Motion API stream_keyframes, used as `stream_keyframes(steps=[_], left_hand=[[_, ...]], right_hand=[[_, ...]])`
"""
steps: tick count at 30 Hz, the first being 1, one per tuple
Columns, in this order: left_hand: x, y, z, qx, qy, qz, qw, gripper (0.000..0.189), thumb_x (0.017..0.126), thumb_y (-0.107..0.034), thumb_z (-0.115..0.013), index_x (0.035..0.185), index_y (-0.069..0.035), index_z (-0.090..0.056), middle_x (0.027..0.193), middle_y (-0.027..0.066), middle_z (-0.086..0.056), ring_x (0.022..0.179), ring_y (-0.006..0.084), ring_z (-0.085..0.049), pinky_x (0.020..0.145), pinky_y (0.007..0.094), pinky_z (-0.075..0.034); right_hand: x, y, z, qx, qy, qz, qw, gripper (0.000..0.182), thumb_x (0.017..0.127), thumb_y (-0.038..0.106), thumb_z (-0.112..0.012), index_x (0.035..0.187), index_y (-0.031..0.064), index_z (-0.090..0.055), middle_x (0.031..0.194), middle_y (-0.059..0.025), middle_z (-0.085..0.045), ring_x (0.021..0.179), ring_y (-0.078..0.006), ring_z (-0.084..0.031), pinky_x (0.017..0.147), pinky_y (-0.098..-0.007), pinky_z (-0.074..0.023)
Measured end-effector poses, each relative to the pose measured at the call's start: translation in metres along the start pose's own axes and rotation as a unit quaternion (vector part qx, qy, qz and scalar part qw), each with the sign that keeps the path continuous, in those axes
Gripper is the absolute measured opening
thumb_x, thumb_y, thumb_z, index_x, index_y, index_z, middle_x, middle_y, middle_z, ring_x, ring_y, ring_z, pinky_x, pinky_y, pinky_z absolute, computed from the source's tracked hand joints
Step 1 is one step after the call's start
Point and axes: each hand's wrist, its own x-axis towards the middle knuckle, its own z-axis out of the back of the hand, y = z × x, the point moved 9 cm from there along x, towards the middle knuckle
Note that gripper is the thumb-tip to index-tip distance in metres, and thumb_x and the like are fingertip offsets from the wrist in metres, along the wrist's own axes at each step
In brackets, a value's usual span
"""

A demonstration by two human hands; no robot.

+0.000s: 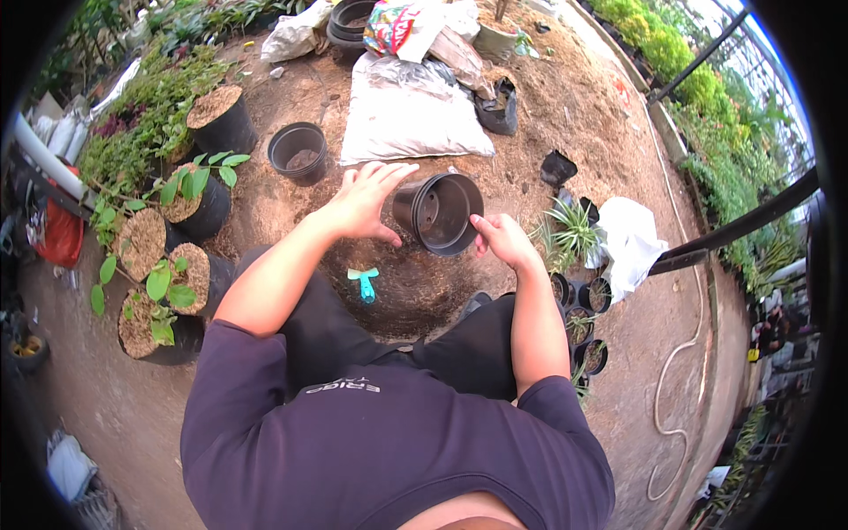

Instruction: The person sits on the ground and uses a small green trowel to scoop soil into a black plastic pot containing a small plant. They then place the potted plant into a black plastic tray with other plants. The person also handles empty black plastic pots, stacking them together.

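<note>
My right hand grips the rim of a black plastic plant pot, which looks like a stack of nested ones, tilted with its opening towards me. Its inside shows small holes in the base. Left of the pot, my left hand is spread, fingers and thumb apart, holding nothing. A turquoise plastic hand tool lies on the ground between my legs. Beyond my left hand stands another black pot with some soil in it. A large white sack lies flat ahead.
Black grow bags and leafy potted plants stand at the left. On the right are a spider plant, small black pots, a crumpled white bag and a hose. A dark pole reaches in from the right.
</note>
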Motion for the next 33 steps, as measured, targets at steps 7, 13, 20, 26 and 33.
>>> stream_keyframes(steps=[7,13,20,26,33], left_hand=[[-0.007,-0.011,0.002,0.014,-0.020,-0.027,0.999,0.124,0.041,-0.044,-0.087,0.141,-0.014,-0.021,0.136,0.0112,-0.038,0.129,0.0292,-0.028,0.099,0.0473,-0.023],[-0.009,-0.022,-0.010,0.015,-0.017,-0.024,0.999,0.130,0.036,-0.054,-0.085,0.141,-0.014,-0.020,0.133,0.0112,-0.041,0.130,0.0279,-0.028,0.099,0.0566,-0.018],[-0.011,-0.024,-0.015,0.025,-0.019,-0.024,0.999,0.127,0.039,-0.058,-0.082,0.140,-0.011,-0.021,0.118,0.0117,-0.051,0.117,0.0294,-0.045,0.100,0.0601,-0.015],[-0.004,-0.016,-0.017,0.042,-0.030,0.007,0.999,0.118,0.047,-0.064,-0.075,0.138,-0.008,-0.024,0.108,0.0168,-0.057,0.109,0.0317,-0.050,0.101,0.0606,-0.014],[-0.008,-0.017,-0.048,0.086,0.063,0.026,0.994,0.116,0.051,-0.070,-0.069,0.136,-0.005,-0.027,0.104,0.0191,-0.059,0.105,0.0347,-0.051,0.100,0.0605,-0.017]], right_hand=[[-0.007,-0.004,-0.017,0.096,0.064,-0.027,0.993,0.040,0.093,0.030,-0.052,0.067,-0.0002,-0.056,0.055,-0.0050,-0.055,0.048,-0.0138,-0.053,0.052,-0.0279,-0.0425],[-0.005,-0.014,-0.032,0.139,0.100,-0.048,0.984,0.039,0.092,0.030,-0.053,0.067,0.0001,-0.055,0.056,-0.0054,-0.054,0.048,-0.0156,-0.053,0.051,-0.0284,-0.0435],[0.002,-0.024,-0.033,-0.042,0.039,-0.063,0.996,0.048,0.092,0.040,-0.048,0.069,-0.0002,-0.058,0.057,-0.0087,-0.055,0.051,-0.0171,-0.055,0.055,-0.0313,-0.0439],[-0.010,0.017,-0.005,-0.227,-0.189,0.065,0.953,0.051,0.093,0.043,-0.043,0.074,-0.0020,-0.058,0.060,-0.0176,-0.054,0.060,-0.0251,-0.057,0.060,-0.0382,-0.0436],[-0.025,0.038,-0.056,-0.065,-0.095,0.235,0.965,0.038,0.094,0.030,-0.045,0.076,-0.0023,-0.055,0.066,-0.0187,-0.054,0.059,-0.0224,-0.053,0.058,-0.0365,-0.0416]])
